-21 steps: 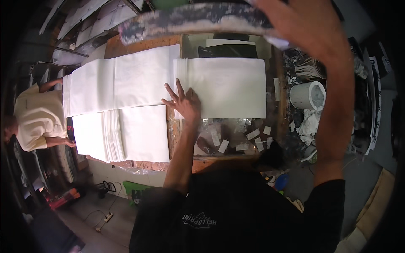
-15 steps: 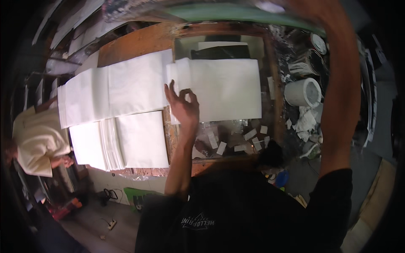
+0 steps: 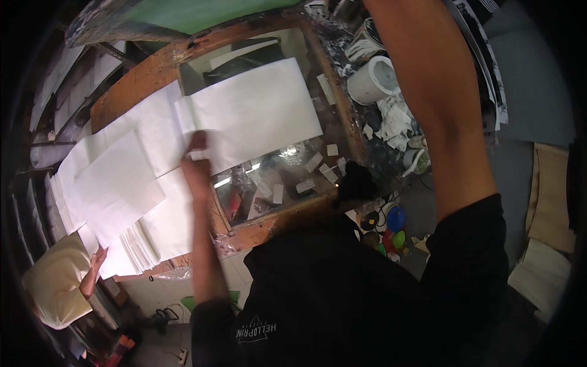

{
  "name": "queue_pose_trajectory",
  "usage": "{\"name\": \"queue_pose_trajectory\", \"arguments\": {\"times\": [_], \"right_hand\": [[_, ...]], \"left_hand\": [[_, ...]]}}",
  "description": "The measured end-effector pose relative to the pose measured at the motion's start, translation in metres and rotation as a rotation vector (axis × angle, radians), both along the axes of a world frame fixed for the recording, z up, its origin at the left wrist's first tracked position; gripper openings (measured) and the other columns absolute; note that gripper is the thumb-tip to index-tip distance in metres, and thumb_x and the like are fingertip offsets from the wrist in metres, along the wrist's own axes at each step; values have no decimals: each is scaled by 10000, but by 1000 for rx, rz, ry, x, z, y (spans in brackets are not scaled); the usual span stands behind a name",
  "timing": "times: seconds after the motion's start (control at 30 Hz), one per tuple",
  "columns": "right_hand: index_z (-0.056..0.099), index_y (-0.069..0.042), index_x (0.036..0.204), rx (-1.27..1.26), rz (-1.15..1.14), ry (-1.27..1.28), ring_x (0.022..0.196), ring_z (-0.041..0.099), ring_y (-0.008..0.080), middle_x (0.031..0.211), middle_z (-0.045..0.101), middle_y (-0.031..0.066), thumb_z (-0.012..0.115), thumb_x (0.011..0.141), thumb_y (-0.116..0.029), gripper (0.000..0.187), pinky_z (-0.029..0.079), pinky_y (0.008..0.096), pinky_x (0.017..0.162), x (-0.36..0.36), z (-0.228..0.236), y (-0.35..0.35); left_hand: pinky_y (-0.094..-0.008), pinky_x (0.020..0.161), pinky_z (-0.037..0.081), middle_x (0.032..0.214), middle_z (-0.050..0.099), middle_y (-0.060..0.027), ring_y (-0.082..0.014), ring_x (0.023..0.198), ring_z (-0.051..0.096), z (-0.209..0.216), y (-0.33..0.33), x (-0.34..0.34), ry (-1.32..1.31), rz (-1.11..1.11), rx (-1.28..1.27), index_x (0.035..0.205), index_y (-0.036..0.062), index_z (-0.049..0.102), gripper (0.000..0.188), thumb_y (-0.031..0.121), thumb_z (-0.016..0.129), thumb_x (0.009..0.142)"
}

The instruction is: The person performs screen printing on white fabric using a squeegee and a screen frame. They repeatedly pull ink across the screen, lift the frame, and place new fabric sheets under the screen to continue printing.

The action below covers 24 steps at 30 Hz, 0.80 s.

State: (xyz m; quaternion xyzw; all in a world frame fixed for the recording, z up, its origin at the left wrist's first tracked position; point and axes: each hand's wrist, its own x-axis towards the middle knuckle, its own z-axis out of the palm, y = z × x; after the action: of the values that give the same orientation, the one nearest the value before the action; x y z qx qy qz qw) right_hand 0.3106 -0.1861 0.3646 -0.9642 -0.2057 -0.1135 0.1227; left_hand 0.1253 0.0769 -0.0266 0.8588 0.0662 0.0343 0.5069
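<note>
My left hand (image 3: 197,166) is over the left edge of a flat white sheet (image 3: 260,110), which looks like fabric and has a folded strip along that edge. Motion blurs its fingers, so I cannot tell whether they grip the sheet. The sheet lies on a glass panel (image 3: 257,202) set in a wooden frame. My right arm (image 3: 449,104) stretches up past the top edge, its hand out of view. At the top, a green screen (image 3: 202,15) in a paint-stained frame is raised above the table.
White sheets (image 3: 168,211) lie in stacks on the left. There a co-worker in a pale shirt (image 3: 58,281) has a hand (image 3: 96,263) at a loose sheet (image 3: 116,183). Small pale pieces (image 3: 278,194) are scattered on the glass. A white tub (image 3: 370,82) and crumpled paper (image 3: 394,122) stand right.
The view has shifted, and the green screen shows more fully. My left hand's raised, spread fingers have moved to the sheet's edge. The co-worker's loose sheet now lies across the stacks.
</note>
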Motion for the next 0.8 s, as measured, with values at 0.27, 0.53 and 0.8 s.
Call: {"name": "queue_pose_trajectory", "arguments": {"times": [0.27,0.53,0.8], "right_hand": [[630,-88,682,62,14,155,549,429,161,621,494,32,469,983,-533,561,404,346,519,-24,-13,-4],[547,-109,631,32,46,87,446,264,93,518,407,-43,484,974,-433,476,258,323,385,-41,-46,-12],[647,-59,855,142,135,-176,714,650,301,743,637,106,729,880,-417,368,477,429,650,-206,-249,-9]], "left_hand": [[-458,937,531,1163,648,-168,-364,1093,627,-16,-239,-140,-2,-1299,107,1110,59,720,426,413,708,873],[-377,863,557,1221,671,-145,-269,1035,665,65,-211,-116,250,-934,74,1205,98,705,289,222,671,946],[-497,1048,481,1315,577,-101,-270,1172,596,99,-106,-124,121,107,-1384,1285,64,541,358,148,595,942]]}}
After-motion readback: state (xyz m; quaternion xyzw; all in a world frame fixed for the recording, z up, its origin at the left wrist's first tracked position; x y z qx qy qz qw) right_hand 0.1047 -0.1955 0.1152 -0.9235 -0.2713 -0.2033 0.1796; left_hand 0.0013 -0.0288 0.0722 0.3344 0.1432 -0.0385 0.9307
